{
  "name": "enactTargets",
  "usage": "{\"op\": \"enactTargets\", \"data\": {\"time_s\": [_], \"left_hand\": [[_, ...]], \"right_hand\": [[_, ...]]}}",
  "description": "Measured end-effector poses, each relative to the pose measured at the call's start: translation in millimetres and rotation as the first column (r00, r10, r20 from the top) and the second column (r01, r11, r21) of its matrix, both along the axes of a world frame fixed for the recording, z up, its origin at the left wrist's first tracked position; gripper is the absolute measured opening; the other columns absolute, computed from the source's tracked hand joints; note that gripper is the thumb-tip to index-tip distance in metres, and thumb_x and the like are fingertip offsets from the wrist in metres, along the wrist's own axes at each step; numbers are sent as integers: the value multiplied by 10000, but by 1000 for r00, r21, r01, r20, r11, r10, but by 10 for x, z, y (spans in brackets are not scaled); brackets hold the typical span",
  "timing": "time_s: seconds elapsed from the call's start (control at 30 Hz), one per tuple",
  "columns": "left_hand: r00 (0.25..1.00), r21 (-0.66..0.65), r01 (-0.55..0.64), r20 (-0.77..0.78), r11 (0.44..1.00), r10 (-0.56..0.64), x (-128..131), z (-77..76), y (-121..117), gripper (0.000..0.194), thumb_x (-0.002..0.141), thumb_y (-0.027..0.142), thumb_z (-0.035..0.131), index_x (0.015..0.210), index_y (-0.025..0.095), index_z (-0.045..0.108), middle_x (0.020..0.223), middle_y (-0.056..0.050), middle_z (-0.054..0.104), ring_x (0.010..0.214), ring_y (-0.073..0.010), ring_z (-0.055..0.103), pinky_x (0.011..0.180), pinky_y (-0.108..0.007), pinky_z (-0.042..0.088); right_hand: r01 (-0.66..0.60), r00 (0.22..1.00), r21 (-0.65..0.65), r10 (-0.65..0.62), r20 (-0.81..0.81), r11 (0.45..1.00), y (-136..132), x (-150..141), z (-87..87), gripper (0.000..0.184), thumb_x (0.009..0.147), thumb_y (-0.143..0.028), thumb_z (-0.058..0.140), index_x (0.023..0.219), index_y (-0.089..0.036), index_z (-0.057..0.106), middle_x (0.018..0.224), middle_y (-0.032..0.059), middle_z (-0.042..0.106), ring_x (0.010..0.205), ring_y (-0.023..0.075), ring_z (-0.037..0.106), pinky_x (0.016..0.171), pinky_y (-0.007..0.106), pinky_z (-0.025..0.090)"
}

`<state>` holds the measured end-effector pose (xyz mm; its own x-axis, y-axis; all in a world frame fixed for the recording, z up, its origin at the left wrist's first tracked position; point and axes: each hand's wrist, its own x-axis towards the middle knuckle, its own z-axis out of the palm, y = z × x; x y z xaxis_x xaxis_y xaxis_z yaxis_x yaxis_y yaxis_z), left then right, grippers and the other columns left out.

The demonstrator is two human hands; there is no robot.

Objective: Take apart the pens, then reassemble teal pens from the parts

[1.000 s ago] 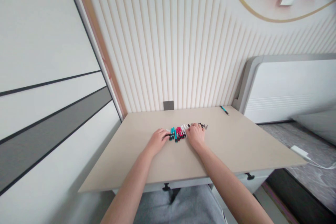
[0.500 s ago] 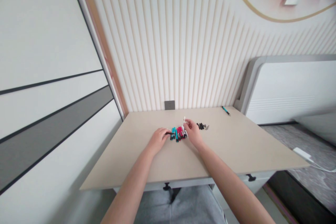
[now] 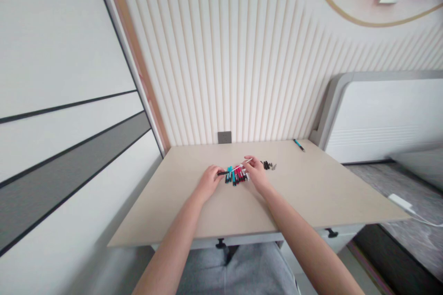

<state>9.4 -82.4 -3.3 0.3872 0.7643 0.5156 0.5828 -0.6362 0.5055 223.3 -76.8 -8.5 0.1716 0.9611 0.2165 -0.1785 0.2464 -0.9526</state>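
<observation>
My left hand (image 3: 209, 180) pinches a short black pen barrel (image 3: 222, 173), which points right over the left end of a row of pen parts. My right hand (image 3: 256, 173) holds a thin white pen refill (image 3: 236, 168) at a slant. The refill's lower left tip is close to the barrel's right end; I cannot tell whether they touch. Below and between the hands lie several turquoise pen pieces (image 3: 233, 177) and several red pen pieces (image 3: 238, 173) with black ends. White pieces lie partly hidden beside my right fingers.
Several small black pieces (image 3: 266, 165) and small silvery metal parts (image 3: 273, 166) lie right of my right hand. A turquoise and black pen (image 3: 299, 145) rests near the back right of the beige desk (image 3: 166, 203). A dark wall socket (image 3: 224, 137) sits behind the desk.
The white refill has swung from nearly upright to a slant, its tip now by the black barrel. My hands stay in nearly the same places.
</observation>
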Motion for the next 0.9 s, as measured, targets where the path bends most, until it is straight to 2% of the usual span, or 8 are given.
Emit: {"op": "enactTargets", "data": {"time_s": [0.17,0.47,0.63,0.8,0.9], "left_hand": [[1000,4,16,8,1000,-16,-5,-11,6,76,887,196,588,950,187,628,932,-46,647,915,-190,588,840,-336,474],[1000,10,17,-1,1000,-17,-12,-30,20,78,892,194,577,955,190,622,942,-45,644,927,-189,583,856,-339,466],[1000,9,15,16,1000,-15,-8,-24,13,83,894,214,576,957,187,624,931,-44,642,915,-187,586,842,-334,470],[999,22,27,32,999,-28,-6,-6,-2,107,894,233,578,978,193,630,927,-41,639,912,-185,589,836,-327,475],[998,36,55,17,998,-56,-8,11,-7,105,896,238,577,973,197,636,934,-47,645,916,-188,586,843,-334,475]], "right_hand": [[-48,999,17,48,-9,999,-15,-9,4,355,691,-391,685,965,-197,571,701,-22,632,641,164,624,582,265,437],[-26,1000,-1,26,-9,1000,-10,-3,8,350,677,-379,685,950,-192,570,710,-13,639,634,159,616,577,262,438],[-114,993,-5,114,18,994,-63,-29,54,378,667,-432,715,919,-182,583,724,15,676,617,155,616,561,258,446],[-263,951,-50,268,155,963,-114,-67,41,390,665,-493,732,838,-152,657,649,24,673,560,149,595,538,266,453],[-273,908,-26,267,323,962,-140,-78,14,342,711,-494,695,776,-158,682,655,24,672,568,151,592,561,272,463]]}}
